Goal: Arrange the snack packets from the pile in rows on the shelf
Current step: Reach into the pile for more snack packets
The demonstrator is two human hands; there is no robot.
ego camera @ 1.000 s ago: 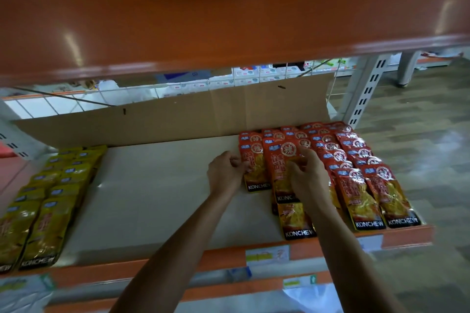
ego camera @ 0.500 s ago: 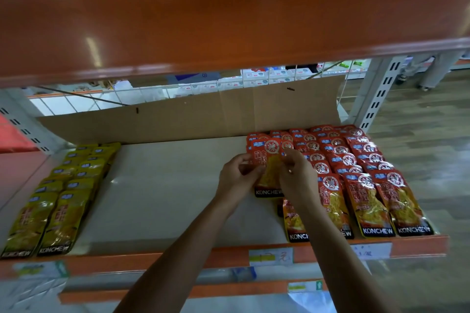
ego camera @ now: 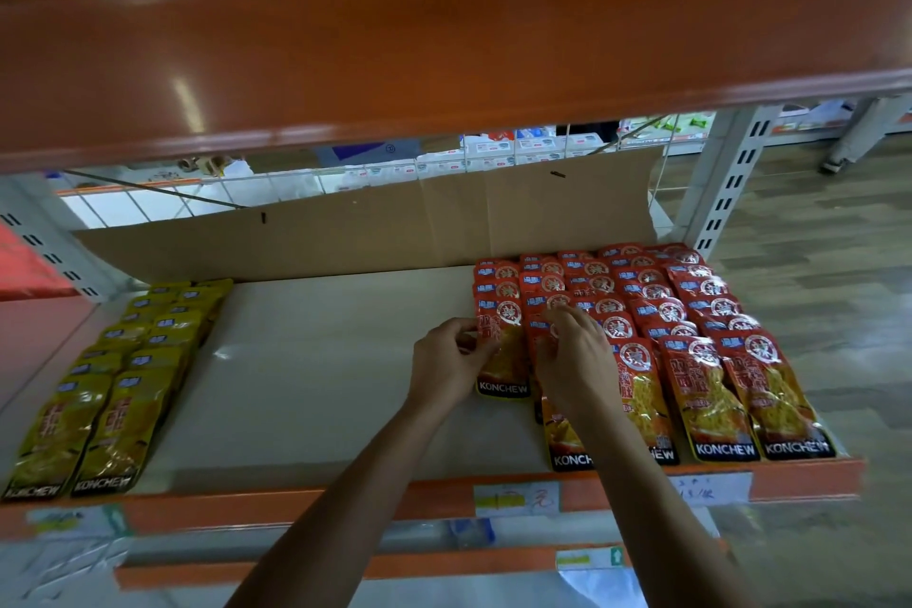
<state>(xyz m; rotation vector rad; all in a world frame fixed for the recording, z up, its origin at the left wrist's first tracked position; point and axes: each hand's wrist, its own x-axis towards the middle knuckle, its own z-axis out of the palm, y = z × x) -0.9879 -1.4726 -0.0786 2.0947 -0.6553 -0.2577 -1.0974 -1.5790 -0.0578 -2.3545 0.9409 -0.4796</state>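
Red KONCHEW snack packets (ego camera: 691, 311) lie in overlapping rows on the right part of the pale shelf board (ego camera: 321, 360). My left hand (ego camera: 451, 363) pinches the left edge of the front packet (ego camera: 503, 370) of the leftmost red row. My right hand (ego camera: 575, 360) lies with curled fingers on the packets of the row beside it, fingertips on a packet's top; its palm hides what is under it. A red packet (ego camera: 567, 444) sticks out toward the shelf front below my right wrist.
Two rows of yellow KONCHEW packets (ego camera: 103, 390) fill the shelf's left end. A brown cardboard sheet (ego camera: 370, 227) stands along the back. An orange upper shelf (ego camera: 444, 40) overhangs close above. The orange front lip (ego camera: 345, 504) carries price labels. Wooden floor lies to the right.
The view has shifted slightly. Both hands have stayed at the leftmost red rows; the left-row front packet has settled flat with the left hand at its edge.
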